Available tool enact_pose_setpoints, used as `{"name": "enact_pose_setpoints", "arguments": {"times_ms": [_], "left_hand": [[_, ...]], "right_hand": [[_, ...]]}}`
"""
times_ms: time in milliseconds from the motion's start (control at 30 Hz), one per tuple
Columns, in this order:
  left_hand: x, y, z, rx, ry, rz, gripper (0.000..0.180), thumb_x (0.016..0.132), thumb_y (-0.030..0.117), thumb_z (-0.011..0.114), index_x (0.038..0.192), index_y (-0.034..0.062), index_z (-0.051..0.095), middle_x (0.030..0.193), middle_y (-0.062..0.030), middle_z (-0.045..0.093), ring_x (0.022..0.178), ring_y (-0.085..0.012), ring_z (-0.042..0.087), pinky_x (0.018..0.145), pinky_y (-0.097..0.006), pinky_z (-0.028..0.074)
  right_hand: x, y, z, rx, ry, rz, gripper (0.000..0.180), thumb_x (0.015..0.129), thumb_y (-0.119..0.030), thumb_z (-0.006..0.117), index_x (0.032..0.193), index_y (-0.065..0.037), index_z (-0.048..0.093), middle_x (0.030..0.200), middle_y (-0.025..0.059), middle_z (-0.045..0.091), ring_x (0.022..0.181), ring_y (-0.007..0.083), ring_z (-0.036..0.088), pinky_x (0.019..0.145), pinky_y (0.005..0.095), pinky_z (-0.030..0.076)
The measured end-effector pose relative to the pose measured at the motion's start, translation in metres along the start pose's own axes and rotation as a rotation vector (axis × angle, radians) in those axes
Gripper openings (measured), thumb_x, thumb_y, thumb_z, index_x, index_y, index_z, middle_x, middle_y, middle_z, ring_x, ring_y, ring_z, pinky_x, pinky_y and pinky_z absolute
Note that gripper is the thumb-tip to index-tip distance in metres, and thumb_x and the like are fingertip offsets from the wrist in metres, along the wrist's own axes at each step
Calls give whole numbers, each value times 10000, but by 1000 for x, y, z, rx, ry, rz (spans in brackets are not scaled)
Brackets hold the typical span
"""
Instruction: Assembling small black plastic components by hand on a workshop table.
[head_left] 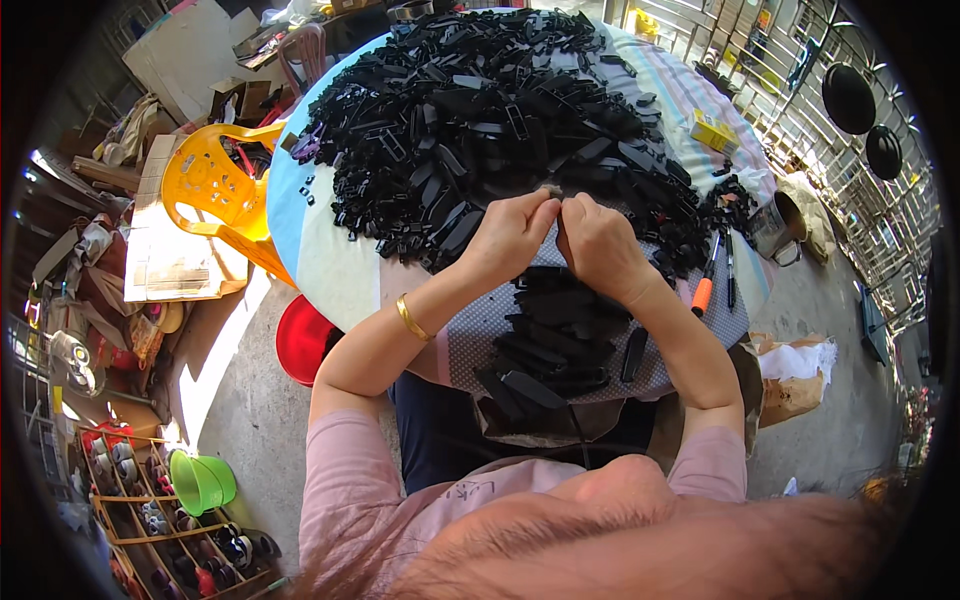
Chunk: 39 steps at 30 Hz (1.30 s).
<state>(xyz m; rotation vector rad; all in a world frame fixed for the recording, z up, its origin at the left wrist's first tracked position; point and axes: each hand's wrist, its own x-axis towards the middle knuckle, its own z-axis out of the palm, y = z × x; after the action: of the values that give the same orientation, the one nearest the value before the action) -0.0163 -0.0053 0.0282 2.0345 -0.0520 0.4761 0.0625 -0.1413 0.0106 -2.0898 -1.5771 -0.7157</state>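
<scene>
Bare hands at the near edge of a pile of black parts heaped on a round, cloth-covered surface. The left hand, with a gold bracelet at its wrist, and the right hand meet just before the pile. Fingers of both are curled inward, tips close together; how far they are closed, and on what, cannot be told, the tips being largely hidden. Nearer the person than the pile: a group of long flat black pieces, partly overlapping. Right of the pile: a yellow box, a metal cup, an orange-handled tool and a slim black tool. Left of the pile, beside the surface: a yellow chair.
</scene>
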Motion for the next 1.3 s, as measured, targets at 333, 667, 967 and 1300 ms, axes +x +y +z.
{"name": "enact_pose_setpoints", "arguments": {"times_ms": [333,667,967,1300], "left_hand": [[9,-11,-7,-683,-196,-265,332,946,256,433,1219,66,442,663,24,454,465,-28,339,397,-165,225],[10,-21,-8,-793,-229,-255,407,949,267,427,1299,81,334,735,-43,507,480,-53,383,407,-166,247],[15,-29,-12,-909,-112,-448,334,947,300,412,1118,18,466,798,-87,568,600,-179,592,512,-293,493],[11,-34,-1,-827,-115,-421,314,937,312,443,1080,33,464,801,-69,563,615,-175,606,518,-277,510]], "right_hand": [[9,30,-18,966,-125,530,276,828,-220,642,997,-8,591,790,24,601,601,101,512,550,254,439],[10,42,3,1133,-239,643,304,873,-295,575,959,-5,611,705,-19,549,582,39,470,509,185,388],[-4,51,14,116,-320,304,273,783,-293,621,930,-63,614,799,126,590,758,296,588,666,353,467],[8,4,-6,684,166,391,182,722,-26,667,893,10,614,778,138,635,667,202,634,627,257,491]]}}
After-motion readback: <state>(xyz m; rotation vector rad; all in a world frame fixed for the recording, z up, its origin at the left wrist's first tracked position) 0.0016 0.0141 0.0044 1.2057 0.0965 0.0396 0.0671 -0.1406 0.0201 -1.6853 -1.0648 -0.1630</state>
